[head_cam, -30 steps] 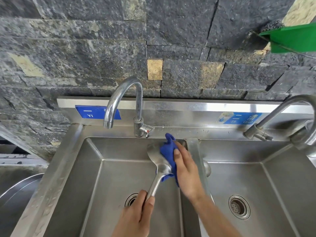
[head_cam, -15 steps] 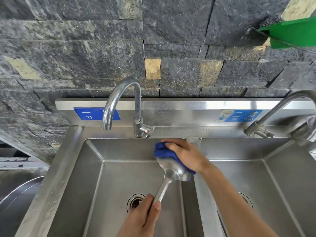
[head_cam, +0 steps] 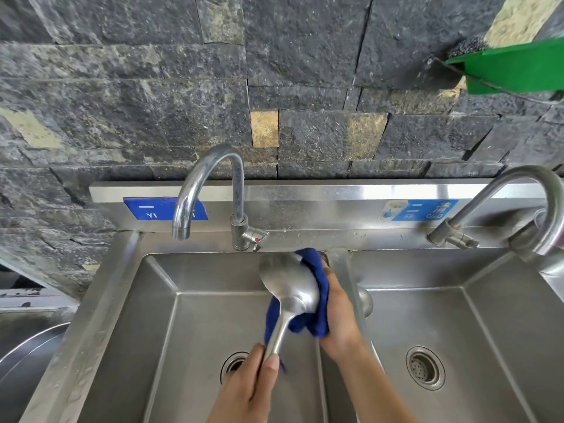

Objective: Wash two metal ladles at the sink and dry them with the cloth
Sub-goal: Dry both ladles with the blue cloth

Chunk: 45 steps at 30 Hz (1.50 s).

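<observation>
A metal ladle (head_cam: 290, 285) is held over the left sink basin (head_cam: 195, 331), its bowl up and away from me. My left hand (head_cam: 247, 389) grips its handle near the bottom of the view. My right hand (head_cam: 338, 315) holds a blue cloth (head_cam: 317, 303) wrapped against the right side and underside of the ladle's bowl. A second ladle's bowl (head_cam: 364, 300) peeks out behind my right hand, resting at the divider between the two basins.
A curved tap (head_cam: 210, 184) stands behind the left basin and another tap (head_cam: 518, 203) behind the right basin (head_cam: 457, 331). Each basin has a drain. A dark stone wall rises behind. A green object (head_cam: 515, 68) juts in at the top right.
My right hand with the cloth has moved from on top of the ladle's bowl down to its right side and underside. The bowl's face now shows. My left hand keeps its grip.
</observation>
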Motion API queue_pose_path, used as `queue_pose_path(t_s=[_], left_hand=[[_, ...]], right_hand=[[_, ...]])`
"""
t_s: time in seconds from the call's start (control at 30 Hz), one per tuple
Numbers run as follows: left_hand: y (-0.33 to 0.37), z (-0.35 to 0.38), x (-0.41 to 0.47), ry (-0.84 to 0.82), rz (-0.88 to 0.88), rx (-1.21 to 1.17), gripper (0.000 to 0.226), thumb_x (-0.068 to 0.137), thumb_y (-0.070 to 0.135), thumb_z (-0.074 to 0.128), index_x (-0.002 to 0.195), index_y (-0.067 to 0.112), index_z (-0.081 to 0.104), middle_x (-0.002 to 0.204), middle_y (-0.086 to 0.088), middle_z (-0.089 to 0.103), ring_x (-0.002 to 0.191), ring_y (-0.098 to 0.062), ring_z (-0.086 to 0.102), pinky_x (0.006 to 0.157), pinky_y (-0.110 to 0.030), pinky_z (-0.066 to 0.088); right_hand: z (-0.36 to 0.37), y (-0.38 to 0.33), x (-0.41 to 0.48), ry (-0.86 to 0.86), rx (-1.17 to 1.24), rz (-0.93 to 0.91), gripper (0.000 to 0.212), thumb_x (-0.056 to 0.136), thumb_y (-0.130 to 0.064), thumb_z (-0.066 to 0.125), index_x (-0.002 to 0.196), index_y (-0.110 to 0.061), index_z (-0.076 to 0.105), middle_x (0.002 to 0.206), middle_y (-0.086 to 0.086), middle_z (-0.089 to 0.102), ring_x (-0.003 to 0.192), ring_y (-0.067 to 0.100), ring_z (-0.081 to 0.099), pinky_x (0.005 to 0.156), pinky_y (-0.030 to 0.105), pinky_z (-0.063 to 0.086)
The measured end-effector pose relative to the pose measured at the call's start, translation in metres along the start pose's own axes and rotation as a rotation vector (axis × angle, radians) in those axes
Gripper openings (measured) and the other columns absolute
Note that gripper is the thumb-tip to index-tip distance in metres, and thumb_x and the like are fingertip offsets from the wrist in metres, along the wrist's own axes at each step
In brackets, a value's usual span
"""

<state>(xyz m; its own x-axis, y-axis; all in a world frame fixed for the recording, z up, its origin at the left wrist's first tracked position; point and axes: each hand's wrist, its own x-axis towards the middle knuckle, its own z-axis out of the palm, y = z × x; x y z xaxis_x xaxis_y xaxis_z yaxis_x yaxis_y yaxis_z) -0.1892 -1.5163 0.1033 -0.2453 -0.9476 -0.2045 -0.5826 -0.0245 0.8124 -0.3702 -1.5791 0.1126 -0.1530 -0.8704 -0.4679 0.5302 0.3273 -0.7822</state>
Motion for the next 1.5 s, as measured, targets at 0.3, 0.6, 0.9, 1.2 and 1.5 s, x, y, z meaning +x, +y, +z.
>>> queue_pose_path(t_s=[0.3,0.6,0.9,1.2,1.5], left_hand=[[0.014,0.020,0.031,-0.085,-0.215,-0.237,0.035,0.104,0.029,0.038,0.076,0.022,0.058,0.047,0.007,0.040,0.042,-0.008,0.036,0.048,-0.025,0.042],[0.037,0.009,0.014,-0.189,-0.192,-0.431,0.044,0.104,0.037,0.034,0.071,0.008,0.042,0.040,0.003,0.029,0.033,-0.012,0.023,0.035,-0.019,0.019],[0.037,0.013,0.014,-0.217,-0.103,-0.382,0.040,0.104,0.039,0.031,0.085,0.010,0.052,0.046,-0.002,0.035,0.031,-0.016,0.028,0.033,-0.025,0.026],[0.027,0.019,0.002,-0.361,-0.144,-0.451,0.030,0.103,0.038,0.037,0.076,0.032,0.049,0.054,0.002,0.046,0.039,-0.013,0.039,0.039,-0.024,0.033],[-0.009,0.029,-0.030,-0.222,-0.110,-0.367,0.037,0.084,0.063,0.046,0.082,0.030,0.062,0.054,0.002,0.050,0.047,-0.016,0.043,0.051,-0.022,0.036]], right_hand=[[0.016,0.043,-0.025,0.021,0.109,-0.033,0.031,0.096,-0.027,0.065,0.117,-0.005,0.068,0.095,0.016,0.075,0.075,0.027,0.071,0.057,0.032,0.054],[-0.027,0.042,-0.042,-0.047,0.311,0.064,0.066,0.099,-0.055,0.051,0.152,-0.017,0.041,0.148,0.011,0.055,0.121,0.004,0.061,0.105,0.010,0.041],[-0.022,0.015,-0.050,-0.191,0.033,-0.016,0.052,0.082,-0.054,0.077,0.111,-0.011,0.077,0.114,0.021,0.071,0.102,0.030,0.068,0.089,0.042,0.055],[0.000,0.007,-0.040,-0.031,-0.088,-0.026,0.059,0.101,-0.047,0.054,0.109,0.010,0.066,0.116,0.022,0.073,0.068,0.034,0.061,0.046,0.035,0.051],[-0.004,-0.025,-0.019,0.198,-0.026,-0.099,0.044,0.096,-0.047,0.065,0.100,-0.004,0.072,0.101,0.030,0.073,0.069,0.037,0.065,0.050,0.042,0.051]])
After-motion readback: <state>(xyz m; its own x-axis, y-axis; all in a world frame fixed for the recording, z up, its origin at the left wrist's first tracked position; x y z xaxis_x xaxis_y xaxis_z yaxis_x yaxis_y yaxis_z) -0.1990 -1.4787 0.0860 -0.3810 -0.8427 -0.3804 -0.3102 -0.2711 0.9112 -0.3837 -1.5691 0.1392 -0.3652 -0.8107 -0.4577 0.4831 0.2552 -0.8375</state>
